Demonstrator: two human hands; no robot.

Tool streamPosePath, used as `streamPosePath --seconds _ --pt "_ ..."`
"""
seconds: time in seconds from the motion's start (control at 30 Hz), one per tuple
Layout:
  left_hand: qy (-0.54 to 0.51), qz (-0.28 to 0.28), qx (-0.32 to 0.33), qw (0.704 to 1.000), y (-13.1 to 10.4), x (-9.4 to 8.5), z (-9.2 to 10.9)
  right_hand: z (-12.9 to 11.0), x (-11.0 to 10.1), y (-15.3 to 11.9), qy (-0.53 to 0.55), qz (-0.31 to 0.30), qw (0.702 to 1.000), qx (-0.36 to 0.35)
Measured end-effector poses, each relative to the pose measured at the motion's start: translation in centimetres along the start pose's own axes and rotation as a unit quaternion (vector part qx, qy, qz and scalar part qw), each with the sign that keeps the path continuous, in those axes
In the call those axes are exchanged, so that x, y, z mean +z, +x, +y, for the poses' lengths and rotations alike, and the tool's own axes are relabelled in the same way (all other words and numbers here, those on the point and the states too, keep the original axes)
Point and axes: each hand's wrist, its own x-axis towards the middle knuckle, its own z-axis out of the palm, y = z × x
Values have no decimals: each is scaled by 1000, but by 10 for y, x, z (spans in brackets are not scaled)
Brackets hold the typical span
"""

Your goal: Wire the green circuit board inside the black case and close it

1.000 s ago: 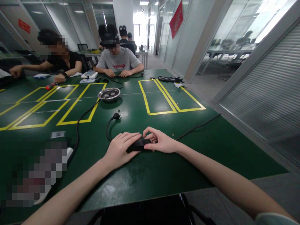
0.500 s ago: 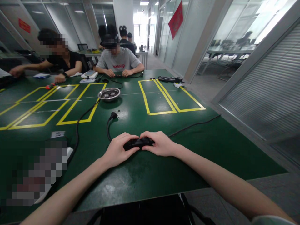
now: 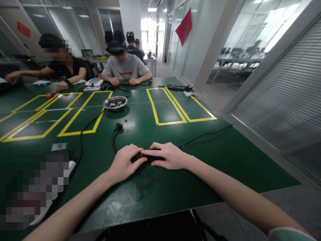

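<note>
A small black box-shaped device point(image 3: 142, 156) lies on the green table point(image 3: 175, 174) in front of me, mostly covered by my hands. My left hand point(image 3: 124, 161) grips its left end, fingers curled over the top. From the right, my right hand point(image 3: 167, 155) lies over the device, fingers flat across it and reaching toward the left hand. A black cable with a plug point(image 3: 118, 127) curves away from the device on the left. A second black cable point(image 3: 205, 134) runs off to the right table edge.
A metal bowl point(image 3: 115, 102) with small parts stands mid-table among yellow tape rectangles point(image 3: 175, 110). Two people sit at the far side with their hands on the table. A black tool point(image 3: 178, 87) lies at the far right. A white object point(image 3: 71, 164) sits left.
Both hands closed in over the black device, lifted it slightly, then pressed it flat on the table. My right fingers now stretch over it. The camera tilted a little.
</note>
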Motion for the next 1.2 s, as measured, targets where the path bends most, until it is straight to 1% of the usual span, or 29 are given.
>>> streamPosePath --seconds 0.07,0.13,0.17,0.23,0.3,0.37,0.43,0.47,0.5,0.53,0.57,0.63,0.77,0.83,0.9,0.97,1.03,1.1,1.13,1.2 --pt "8 3 9 1000 0 1 -1 0 0 0 9 -7 1000 1" --pt "31 24 25 999 0 1 -3 2 -2 0 41 13 999 23" --pt "53 43 35 997 0 1 -4 5 -4 -1 67 38 996 43" --pt "110 82 59 989 1 1 -6 15 -12 -3 119 121 980 102" --pt "153 101 77 980 1 0 -8 31 -24 -7 156 232 944 177" --pt "167 91 90 978 1 1 -10 52 -38 -14 177 329 892 255" --pt "162 65 100 979 0 2 -11 75 -51 -23 192 394 837 327" --pt "156 52 103 981 0 3 -12 87 -56 -28 189 420 815 352" --pt "149 40 103 983 0 4 -12 98 -60 -33 167 448 797 369" --pt "141 31 103 984 -1 4 -13 108 -63 -39 132 465 789 379" --pt "133 24 100 986 -1 5 -13 116 -64 -45 89 470 790 385" --pt "119 13 98 988 -1 6 -14 131 -62 -56 31 439 803 401" --pt "100 -4 99 990 -1 7 -14 149 -54 -77 -5 321 816 481" --pt "94 -12 100 990 -1 7 -13 155 -53 -84 -19 270 825 496" --pt "88 -19 101 991 -2 7 -13 158 -54 -89 -31 236 848 474" --pt "82 -23 100 991 -2 7 -13 159 -54 -92 -34 214 874 434" --pt "77 -22 98 992 -3 7 -14 157 -53 -93 -36 202 890 407" --pt "75 -21 99 992 -3 8 -15 155 -53 -93 -49 202 887 412" --pt "75 -20 100 992 -3 8 -15 155 -53 -92 -62 205 879 426" --pt "77 -17 103 992 -2 8 -15 155 -54 -90 -92 211 849 476"
